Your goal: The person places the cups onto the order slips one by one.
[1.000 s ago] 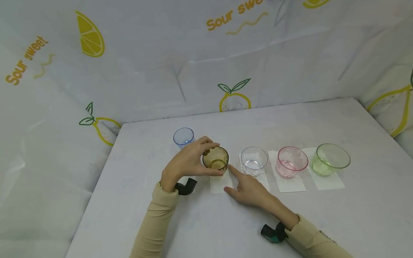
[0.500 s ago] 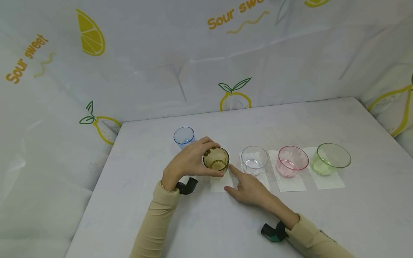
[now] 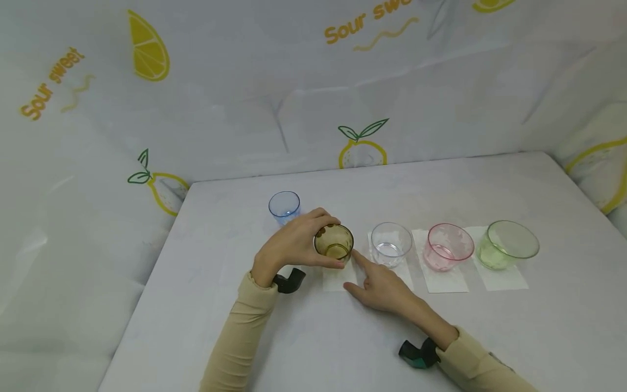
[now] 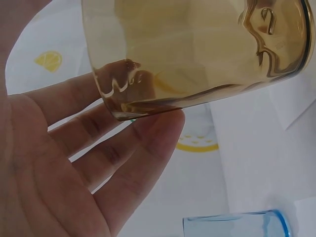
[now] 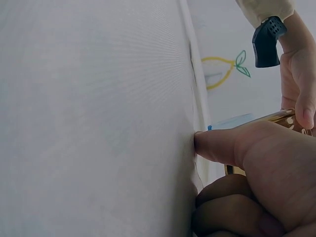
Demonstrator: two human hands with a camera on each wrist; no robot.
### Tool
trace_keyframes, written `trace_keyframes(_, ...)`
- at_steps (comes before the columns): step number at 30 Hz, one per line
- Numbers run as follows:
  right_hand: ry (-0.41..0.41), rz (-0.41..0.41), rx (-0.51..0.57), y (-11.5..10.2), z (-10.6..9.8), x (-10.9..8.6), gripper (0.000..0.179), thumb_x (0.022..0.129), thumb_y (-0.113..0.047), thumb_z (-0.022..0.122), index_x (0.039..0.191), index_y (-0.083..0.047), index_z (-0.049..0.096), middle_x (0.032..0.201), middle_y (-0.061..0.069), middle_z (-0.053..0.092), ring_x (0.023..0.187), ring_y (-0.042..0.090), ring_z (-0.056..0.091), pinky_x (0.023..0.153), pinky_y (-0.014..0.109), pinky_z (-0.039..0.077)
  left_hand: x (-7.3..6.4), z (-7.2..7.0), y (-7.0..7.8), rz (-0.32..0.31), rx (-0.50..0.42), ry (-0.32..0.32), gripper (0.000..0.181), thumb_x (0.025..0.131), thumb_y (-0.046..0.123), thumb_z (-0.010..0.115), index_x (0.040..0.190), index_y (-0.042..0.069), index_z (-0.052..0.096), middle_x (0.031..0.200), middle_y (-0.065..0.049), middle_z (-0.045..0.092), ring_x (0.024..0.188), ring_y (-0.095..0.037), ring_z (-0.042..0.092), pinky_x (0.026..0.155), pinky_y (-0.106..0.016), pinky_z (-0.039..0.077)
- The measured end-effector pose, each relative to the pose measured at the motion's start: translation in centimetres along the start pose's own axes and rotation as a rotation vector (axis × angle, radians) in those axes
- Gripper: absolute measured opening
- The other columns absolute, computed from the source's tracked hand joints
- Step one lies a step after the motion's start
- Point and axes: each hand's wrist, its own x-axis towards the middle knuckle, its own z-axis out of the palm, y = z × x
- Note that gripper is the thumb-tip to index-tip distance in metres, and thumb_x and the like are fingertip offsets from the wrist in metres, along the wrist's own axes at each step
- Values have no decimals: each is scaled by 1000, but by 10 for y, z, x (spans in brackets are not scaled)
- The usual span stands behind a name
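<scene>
My left hand (image 3: 299, 242) grips an amber glass cup (image 3: 335, 244) around its sides, fingers behind and thumb in front. The cup is over a white paper strip (image 3: 338, 280); whether its base touches the strip I cannot tell. In the left wrist view the amber cup (image 4: 187, 49) lies across the top, with the fingertips against its wall. My right hand (image 3: 382, 286) rests on the table just to the right of the cup, its index finger pointing to the cup's lower side and its thumb extended. The right wrist view shows its other fingers folded (image 5: 232, 207) against the white surface.
A blue glass cup (image 3: 284, 206) stands behind my left hand. To the right stand a clear cup (image 3: 392, 244), a pink cup (image 3: 449, 246) and a green bowl-shaped cup (image 3: 506, 244), all on paper strips. A lemon-print sheet (image 3: 235, 120) rises behind the white table (image 3: 333, 348).
The head view has shifted slightly, moving everything a little to the right in the picture. Both hands and the amber cup keep their places relative to the table.
</scene>
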Motion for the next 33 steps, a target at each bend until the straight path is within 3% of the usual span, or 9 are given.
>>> trace_keyframes(33, -20, 8, 22, 3, 1, 1, 79, 94, -29, 70, 156, 2, 35, 51, -8, 37, 47, 6, 33, 45, 21, 27, 5, 6, -2, -29, -9, -58, 75, 73, 48, 90, 132, 10, 64, 127, -3, 63, 111, -22, 66, 95, -35, 57)
